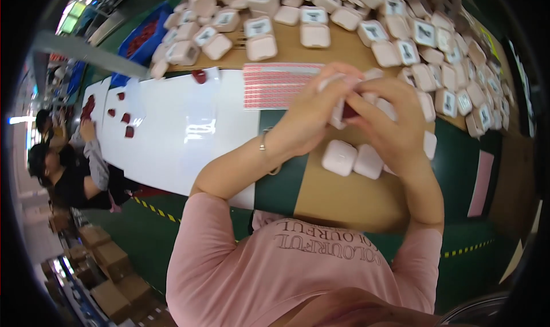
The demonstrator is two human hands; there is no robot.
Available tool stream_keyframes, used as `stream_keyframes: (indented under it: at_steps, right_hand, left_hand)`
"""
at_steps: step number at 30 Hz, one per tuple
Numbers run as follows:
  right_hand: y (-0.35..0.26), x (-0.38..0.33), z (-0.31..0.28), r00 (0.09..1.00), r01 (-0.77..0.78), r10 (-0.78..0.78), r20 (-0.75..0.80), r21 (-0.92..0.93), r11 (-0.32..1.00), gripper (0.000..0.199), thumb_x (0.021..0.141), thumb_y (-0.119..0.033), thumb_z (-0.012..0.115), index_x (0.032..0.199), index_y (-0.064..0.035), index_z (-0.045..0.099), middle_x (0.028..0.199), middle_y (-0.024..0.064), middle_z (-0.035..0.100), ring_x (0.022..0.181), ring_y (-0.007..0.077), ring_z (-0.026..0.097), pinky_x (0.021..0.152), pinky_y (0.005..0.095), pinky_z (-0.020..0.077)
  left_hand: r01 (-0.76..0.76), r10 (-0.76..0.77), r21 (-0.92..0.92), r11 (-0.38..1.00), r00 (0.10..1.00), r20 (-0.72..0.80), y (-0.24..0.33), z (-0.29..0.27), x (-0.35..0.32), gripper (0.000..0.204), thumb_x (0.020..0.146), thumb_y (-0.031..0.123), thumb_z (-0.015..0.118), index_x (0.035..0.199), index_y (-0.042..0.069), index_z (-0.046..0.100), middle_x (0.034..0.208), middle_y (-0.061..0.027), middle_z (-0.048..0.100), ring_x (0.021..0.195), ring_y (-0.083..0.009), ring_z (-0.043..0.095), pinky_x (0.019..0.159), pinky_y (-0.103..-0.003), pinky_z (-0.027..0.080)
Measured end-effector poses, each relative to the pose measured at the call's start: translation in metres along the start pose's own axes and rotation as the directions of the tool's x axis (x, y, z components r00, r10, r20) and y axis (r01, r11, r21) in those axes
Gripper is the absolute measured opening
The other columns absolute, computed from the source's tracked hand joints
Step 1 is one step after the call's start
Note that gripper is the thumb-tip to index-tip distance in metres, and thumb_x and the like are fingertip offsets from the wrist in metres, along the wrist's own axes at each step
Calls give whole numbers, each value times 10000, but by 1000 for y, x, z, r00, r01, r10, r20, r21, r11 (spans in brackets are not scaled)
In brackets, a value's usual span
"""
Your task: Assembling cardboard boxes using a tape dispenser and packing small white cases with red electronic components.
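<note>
workshop floor with a long desk (344,201) running away from you, brown cardboard over green, white sheets (172,126) laid on its left part. your left hand (312,112) and right hand (389,120) meet above the desk, both closed around one small pale pink case (339,114), fingers curled on it; a dark red bit shows between the hands at the case, can't tell what it is. two more pale pink cases (339,157) lie on the cardboard just below your hands, touching each other. sheet of pink-red stickers (275,86) lies just left of your left hand, partly under it. far side of the desk is covered with a crowd of the same pale cases (401,34), many with a dark label on top. small dark red pieces (125,118) are scattered on the white sheets at far left, near another person's hand (87,129). blue bin (146,37) at top left, cardboard boxes (109,258) on the floor lower left.
</note>
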State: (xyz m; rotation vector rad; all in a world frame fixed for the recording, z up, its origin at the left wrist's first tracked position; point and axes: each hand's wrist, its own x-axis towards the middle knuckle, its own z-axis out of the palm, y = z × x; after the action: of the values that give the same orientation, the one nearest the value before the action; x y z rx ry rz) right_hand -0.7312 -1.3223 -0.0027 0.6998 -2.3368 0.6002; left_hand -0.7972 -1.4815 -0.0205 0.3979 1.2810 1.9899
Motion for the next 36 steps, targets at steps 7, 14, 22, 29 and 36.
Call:
stream_keyframes:
  at_steps: [7, 14, 22, 29, 36]
  right_hand:
    - [-3, -30, -9, 881, -321, 470, 51, 794, 516, 1228, 515, -695, 762, 1380, 54, 316, 1391, 237, 394, 1279, 343, 411, 1068, 451, 307]
    - [-62, -17, 23, 973, -192, 135, 187, 331, 924, 932, 688, -415, 796, 1383, -1, 333, 1400, 237, 388, 1294, 408, 393, 1072, 477, 302]
    - [-76, -22, 63, 877, -137, -41, 478, 333, 933, 563, 683, -31, 672, 1203, 12, 460, 1395, 280, 361, 1233, 448, 428, 1012, 486, 364]
    - [-80, -27, 83, 757, 76, -107, 645, 76, 994, 500, 699, -63, 658, 1168, 3, 499, 1404, 270, 331, 1271, 421, 372, 1002, 506, 364]
    - [-80, -23, 70, 698, -2, 26, 715, -34, 999, 785, 718, -285, 731, 1394, -104, 375, 1453, 240, 279, 1350, 371, 280, 1082, 533, 232]
  left_hand:
    - [-306, 312, -67, 950, 910, 275, 17, 11, -43, 374, 902, 324, 561, 1152, 53, 494, 956, -40, 569, 831, -97, 560, 690, -233, 477]
    - [-339, 317, 65, 939, 922, 221, -24, -19, -80, 926, 929, 612, 360, 1459, -15, -67, 1511, -194, 74, 1424, -273, 33, 1142, -368, 76]
    - [-176, 250, 504, 846, 965, -83, -13, -104, -113, 901, 929, 538, 448, 1464, -38, 7, 1521, -226, 86, 1428, -317, 66, 1147, -411, 88]
    - [652, 923, 756, -60, 324, -207, 42, -311, -179, 612, 765, 325, 729, 1266, 66, 492, 1299, -175, 469, 1243, -336, 386, 1051, -434, 286]
    - [897, 792, 412, 158, 134, -596, 54, -372, -249, 479, 726, 301, 713, 1147, 121, 572, 1114, -150, 579, 1047, -333, 545, 934, -436, 411]
